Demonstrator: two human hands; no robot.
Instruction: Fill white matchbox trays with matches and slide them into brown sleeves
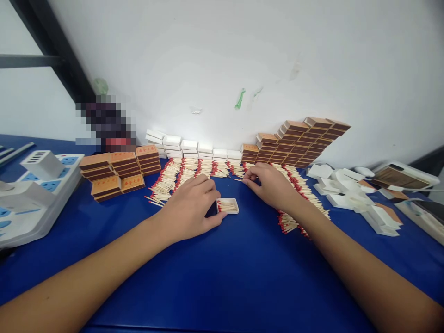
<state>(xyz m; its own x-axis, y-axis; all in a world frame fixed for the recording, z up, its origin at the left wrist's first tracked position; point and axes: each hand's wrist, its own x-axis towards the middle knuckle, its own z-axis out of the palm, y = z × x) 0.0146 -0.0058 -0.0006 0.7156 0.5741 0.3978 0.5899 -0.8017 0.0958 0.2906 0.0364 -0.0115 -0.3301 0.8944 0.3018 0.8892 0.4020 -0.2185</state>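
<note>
My left hand [192, 208] curls around the left end of a small white matchbox tray [237, 206], thumb at its near side and fingers at its far side. Several red-tipped matches [227, 205] lie inside the tray, heads to the left. A little to the right and farther back, my right hand [267, 182] pinches a single match [238, 180], its red head pointing left. Behind both hands, rows of loose matches [204, 167] spread in an arc over the blue table [236, 277]. More matches [289, 223] show beneath my right wrist.
Stacked matchboxes [116, 169] stand at left, and a taller stepped stack [294, 143] leans by the wall. White trays [189, 147] are piled between them. Loose white trays [357, 189] lie at right near a phone [404, 175]. A power strip [65, 185] sits at far left.
</note>
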